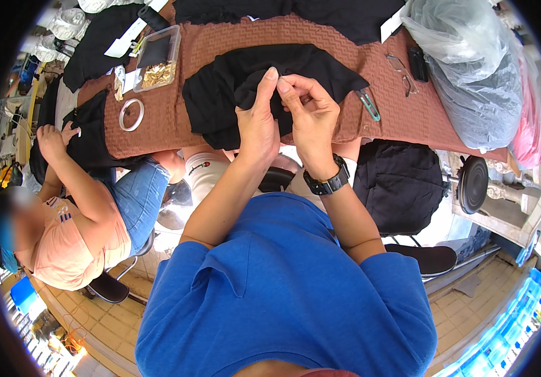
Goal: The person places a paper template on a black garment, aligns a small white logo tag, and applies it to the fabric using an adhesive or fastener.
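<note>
A piece of black cloth [214, 94] lies bunched on the brown-covered table in front of me. My left hand [259, 119] grips a fold of it, thumb pointing up. Close beside it, my right hand [311, 113] is closed in a pinch, thumb against fingertips, meeting the left thumb at the cloth's raised fold. Whatever is between the right fingertips is too small to make out. A pair of green-handled thread snips [369, 105] rests just right of the cloth.
Left of the cloth are a white tape roll [131, 115] and a clear box of gold-coloured pieces [158, 60]. Eyeglasses [402, 75], a black case [418, 64] and a big filled plastic bag [471, 75] sit to the right. A co-worker [78, 232] sits at left, handling black cloth.
</note>
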Demonstrator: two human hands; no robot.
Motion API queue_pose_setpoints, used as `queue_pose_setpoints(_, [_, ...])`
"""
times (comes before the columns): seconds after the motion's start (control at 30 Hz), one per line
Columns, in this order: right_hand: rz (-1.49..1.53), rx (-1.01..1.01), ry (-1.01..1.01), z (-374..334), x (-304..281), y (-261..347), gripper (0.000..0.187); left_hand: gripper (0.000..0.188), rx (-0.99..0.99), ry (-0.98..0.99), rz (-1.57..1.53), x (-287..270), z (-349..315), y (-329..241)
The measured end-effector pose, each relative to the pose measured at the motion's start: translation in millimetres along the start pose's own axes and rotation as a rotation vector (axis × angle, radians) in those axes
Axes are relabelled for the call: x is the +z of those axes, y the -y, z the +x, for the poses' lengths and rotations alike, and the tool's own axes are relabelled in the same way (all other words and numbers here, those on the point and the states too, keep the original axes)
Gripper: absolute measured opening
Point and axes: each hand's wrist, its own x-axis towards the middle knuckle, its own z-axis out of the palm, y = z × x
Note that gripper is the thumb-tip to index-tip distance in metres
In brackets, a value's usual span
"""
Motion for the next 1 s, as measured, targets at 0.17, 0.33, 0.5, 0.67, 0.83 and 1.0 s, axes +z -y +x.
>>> queue_pose_setpoints(0.17, [0.039, 0.025, -0.001, 1, 1, -3, 0.012, 0.008, 0.033, -0.008, -0.005, 1, 1, 2])
queue_pose_setpoints(0.33, [0.043, 0.027, 0.001, 2, 3, -3, 0.012, 0.008, 0.046, -0.008, -0.041, -1, 1, 3])
queue_pose_setpoints(0.5, [0.042, 0.042, 0.017, 2, 4, -1, 0.013, 0.009, -0.016, -0.102, -0.019, 3, 2, 0])
queue_pose_setpoints(0.67, [-0.044, 0.023, -0.001, -3, 3, 6, 0.015, 0.012, -0.010, -0.036, -0.020, -4, 5, 0])
queue_pose_setpoints(0.83, [-0.066, -0.033, 0.000, -2, 8, 12, 0.015, 0.018, 0.037, 0.038, 0.032, -8, 5, 2])
queue_pose_setpoints(1.0, [-0.082, -0.018, -0.009, -1, 9, 12, 0.014, 0.011, 0.015, -0.025, -0.016, -4, 4, 2])
